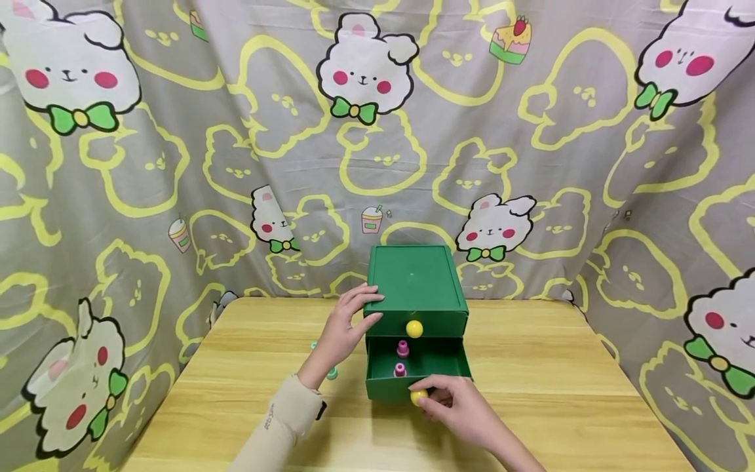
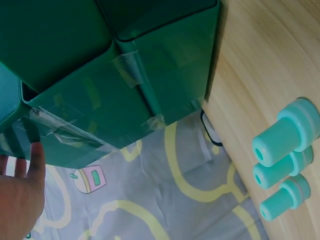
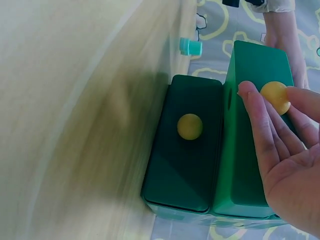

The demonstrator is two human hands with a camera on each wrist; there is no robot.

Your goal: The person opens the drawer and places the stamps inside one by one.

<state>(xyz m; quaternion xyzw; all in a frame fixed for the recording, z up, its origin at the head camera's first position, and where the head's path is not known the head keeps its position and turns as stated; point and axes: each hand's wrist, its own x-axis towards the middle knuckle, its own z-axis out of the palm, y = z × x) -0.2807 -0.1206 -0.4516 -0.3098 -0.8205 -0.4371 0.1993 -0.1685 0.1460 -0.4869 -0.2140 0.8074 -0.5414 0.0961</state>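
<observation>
left hand [image 1: 345,328]: rests on left top edge of the green drawer box [image 1: 415,282], fingers [image 1: 368,295] straight and flat against it, thumb on the side wall; gripping nothing
right hand [image 1: 457,403]: at front of the pulled-out bottom drawer [image 1: 415,377], fingers [image 3: 260,120] pinching its yellow knob [image 1: 419,396] with the thumb
drawer box: two drawers, stands at the back middle of the desk [image 1: 560,387], just in front of the cloth backdrop
top drawer [image 1: 415,324]: pushed in, its own yellow round knob [image 1: 414,328] at centre front
bottom drawer: slid out toward the person, open on top
inside bottom drawer: two pink pegs [image 1: 401,359], one behind the other, upright
teal pegs [image 2: 285,162]: three, lying on the desk left of the box, side by side, near the desk edge; in head view mostly hidden behind the left wrist
box side: clear tape strips [image 2: 132,67] on the wall in left wrist view
sleeve [image 1: 277,419]: beige, on the left forearm
backdrop [image 1: 177,164]: grey cloth with yellow outlines and white rabbit figures, hangs behind and on both sides of the desk
right wrist view: blurred on the desk side, both knobs clear
</observation>
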